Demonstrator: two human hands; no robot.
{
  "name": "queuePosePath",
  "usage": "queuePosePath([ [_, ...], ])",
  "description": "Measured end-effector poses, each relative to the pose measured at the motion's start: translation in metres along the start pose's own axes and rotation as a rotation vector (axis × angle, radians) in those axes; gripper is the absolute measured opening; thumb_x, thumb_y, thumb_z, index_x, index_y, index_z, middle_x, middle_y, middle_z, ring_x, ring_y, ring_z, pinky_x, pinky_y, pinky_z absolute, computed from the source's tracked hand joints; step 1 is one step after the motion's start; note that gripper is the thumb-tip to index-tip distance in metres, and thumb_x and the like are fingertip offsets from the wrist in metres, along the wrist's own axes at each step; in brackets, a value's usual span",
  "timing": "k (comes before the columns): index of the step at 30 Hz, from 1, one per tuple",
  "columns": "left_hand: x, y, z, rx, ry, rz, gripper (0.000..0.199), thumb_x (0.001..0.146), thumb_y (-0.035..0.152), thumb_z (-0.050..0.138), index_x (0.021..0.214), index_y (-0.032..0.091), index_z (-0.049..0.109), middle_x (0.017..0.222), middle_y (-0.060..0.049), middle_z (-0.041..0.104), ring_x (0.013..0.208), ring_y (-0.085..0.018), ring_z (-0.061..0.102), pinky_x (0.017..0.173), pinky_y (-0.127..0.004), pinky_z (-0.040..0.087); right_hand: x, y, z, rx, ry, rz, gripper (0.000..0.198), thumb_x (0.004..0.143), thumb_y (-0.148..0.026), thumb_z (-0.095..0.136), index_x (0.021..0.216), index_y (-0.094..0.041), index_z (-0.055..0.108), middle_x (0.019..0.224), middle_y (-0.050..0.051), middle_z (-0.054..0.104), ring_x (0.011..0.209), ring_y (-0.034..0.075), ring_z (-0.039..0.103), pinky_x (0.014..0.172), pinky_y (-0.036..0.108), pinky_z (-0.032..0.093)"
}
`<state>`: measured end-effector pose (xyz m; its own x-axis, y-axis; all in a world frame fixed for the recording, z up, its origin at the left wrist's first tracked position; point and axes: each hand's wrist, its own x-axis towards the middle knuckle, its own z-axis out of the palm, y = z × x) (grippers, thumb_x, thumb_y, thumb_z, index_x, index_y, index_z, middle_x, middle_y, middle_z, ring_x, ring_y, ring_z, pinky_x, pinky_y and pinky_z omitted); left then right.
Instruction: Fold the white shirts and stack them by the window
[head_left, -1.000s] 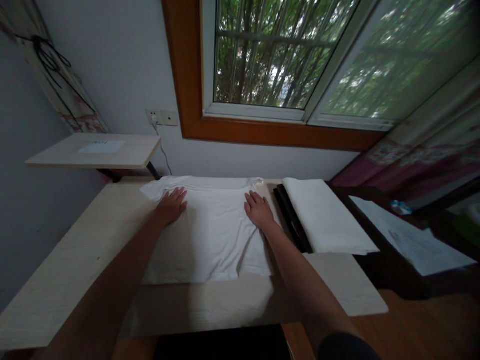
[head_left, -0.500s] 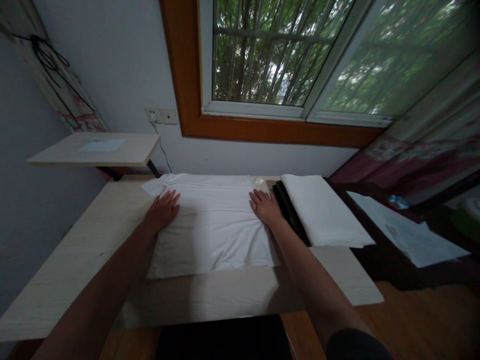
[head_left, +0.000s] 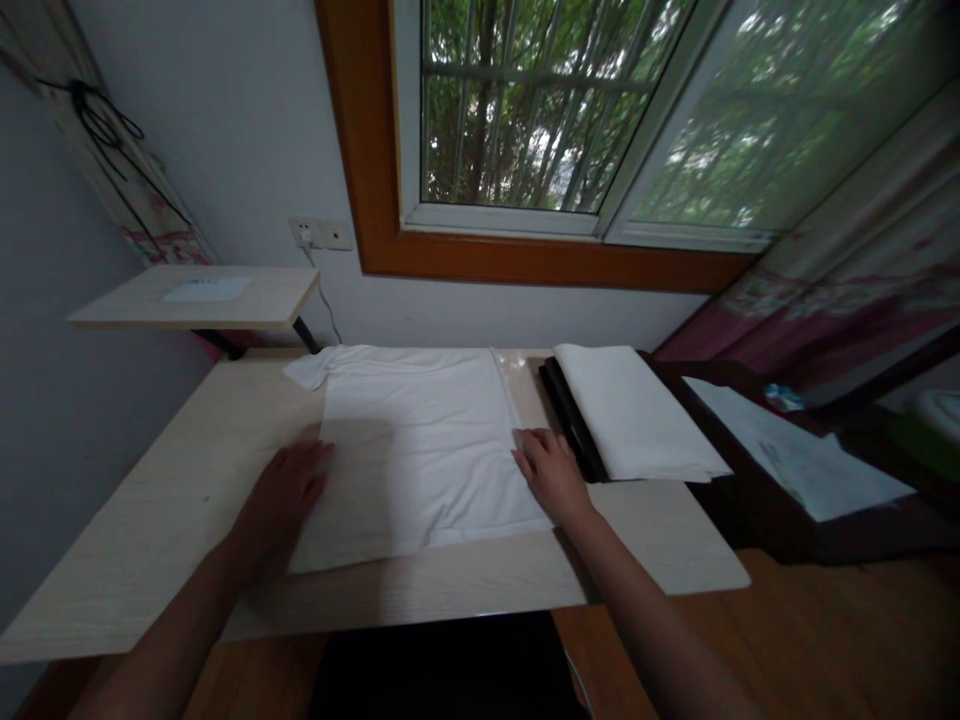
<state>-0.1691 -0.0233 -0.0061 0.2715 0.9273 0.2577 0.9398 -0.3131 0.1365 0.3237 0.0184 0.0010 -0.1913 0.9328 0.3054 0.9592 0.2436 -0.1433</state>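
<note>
From far edge toward near edge of the desk (head_left: 187,430), white cloth (head_left: 431,440) lies spread, presumably for two-sided reach. Left hand (head_left: 289,490) and right hand (head_left: 553,472) at its side edges, loosely bent; can't tell if pinching. Folded white sheet (head_left: 637,415) at far right corner, likely saving room.

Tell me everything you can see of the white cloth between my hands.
The white cloth looks like thin, soft fabric. It lies spread on the pale desk, lightly wrinkled, gathered along its far edge, with a flap jutting at the far left corner. The left hand and right hand are at its side edges; contact is unclear.
</note>
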Motion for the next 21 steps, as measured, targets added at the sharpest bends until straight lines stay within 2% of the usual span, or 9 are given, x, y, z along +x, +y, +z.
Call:
queuePosePath([
  [4, -0.017, 0.015, -0.003, -0.074, 0.010, -0.168, 0.056, 0.095, 0.047, 0.047, 0.144, 0.021, 0.054, 0.125, -0.015, 0.065, 0.118, -0.034, 0.059, 0.107, -0.053, 0.046, -0.013, -0.001, -0.002, 0.044, -0.058, 0.125, 0.041, 0.102, -0.041, 0.049, 0.137, -0.023, 0.059, 0.113, 0.015, 0.071, 0.095, 0.029, 0.070, 0.083, 0.038, 0.054],
  [7, -0.019, 0.025, -0.007, -0.230, -0.109, -0.318, 0.065, 0.090, 0.048, 0.052, 0.148, 0.019, 0.048, 0.097, -0.009, 0.067, 0.094, -0.030, 0.066, 0.090, -0.047, 0.053, -0.015, 0.000, -0.003, 0.158, -0.116, 0.196, 0.042, 0.101, -0.042, 0.049, 0.138, -0.024, 0.057, 0.098, 0.011, 0.075, 0.078, 0.027, 0.072, 0.068, 0.034, 0.053],
  [9, -0.018, 0.031, -0.012, -0.340, -0.203, -0.401, 0.070, 0.087, 0.046, 0.054, 0.151, 0.018, 0.043, 0.083, -0.003, 0.063, 0.079, -0.026, 0.065, 0.078, -0.041, 0.054, -0.015, 0.003, -0.006, 0.303, -0.102, 0.222, 0.041, 0.099, -0.042, 0.050, 0.136, -0.025, 0.057, 0.090, 0.008, 0.075, 0.073, 0.025, 0.071, 0.065, 0.032, 0.052],
  [11, -0.017, 0.034, -0.017, -0.404, -0.240, -0.446, 0.071, 0.084, 0.044, 0.055, 0.150, 0.018, 0.042, 0.076, 0.001, 0.059, 0.071, -0.023, 0.064, 0.072, -0.038, 0.052, -0.014, 0.007, -0.010, 0.473, -0.058, 0.230, 0.040, 0.096, -0.043, 0.052, 0.131, -0.023, 0.059, 0.086, 0.006, 0.073, 0.071, 0.023, 0.068, 0.065, 0.031, 0.053],
  [13, -0.017, 0.034, -0.021, -0.453, -0.206, -0.463, 0.070, 0.082, 0.044, 0.055, 0.147, 0.018, 0.044, 0.075, 0.002, 0.056, 0.069, -0.023, 0.063, 0.070, -0.037, 0.051, -0.013, 0.012, -0.012, 0.602, -0.026, 0.240, 0.041, 0.092, -0.044, 0.055, 0.125, -0.022, 0.061, 0.083, 0.004, 0.069, 0.069, 0.022, 0.065, 0.063, 0.030, 0.053],
  [16, -0.023, 0.030, -0.024, -0.601, -0.159, -0.471, 0.070, 0.082, 0.047, 0.057, 0.145, 0.020, 0.044, 0.083, 0.000, 0.059, 0.074, -0.023, 0.064, 0.072, -0.039, 0.053, -0.015, 0.021, -0.014, 0.667, -0.022, 0.248, 0.039, 0.086, -0.041, 0.057, 0.119, -0.021, 0.063, 0.084, 0.004, 0.066, 0.071, 0.021, 0.063, 0.063, 0.031, 0.054],
  [19, -0.032, 0.025, -0.028, -0.726, -0.230, -0.479, 0.071, 0.083, 0.050, 0.060, 0.146, 0.022, 0.043, 0.091, -0.001, 0.060, 0.077, -0.022, 0.066, 0.074, -0.037, 0.055, -0.021, 0.029, -0.016, 0.606, -0.023, 0.204, 0.037, 0.085, -0.034, 0.058, 0.118, -0.020, 0.065, 0.094, 0.006, 0.065, 0.081, 0.022, 0.064, 0.076, 0.035, 0.056],
  [21, -0.038, 0.022, -0.032, -0.711, -0.293, -0.467, 0.072, 0.084, 0.053, 0.060, 0.146, 0.021, 0.044, 0.088, 0.000, 0.059, 0.075, -0.021, 0.064, 0.072, -0.035, 0.054, -0.026, 0.033, -0.018, 0.540, -0.046, 0.174, 0.039, 0.087, -0.031, 0.056, 0.124, -0.020, 0.065, 0.099, 0.007, 0.064, 0.085, 0.022, 0.064, 0.083, 0.037, 0.056],
])
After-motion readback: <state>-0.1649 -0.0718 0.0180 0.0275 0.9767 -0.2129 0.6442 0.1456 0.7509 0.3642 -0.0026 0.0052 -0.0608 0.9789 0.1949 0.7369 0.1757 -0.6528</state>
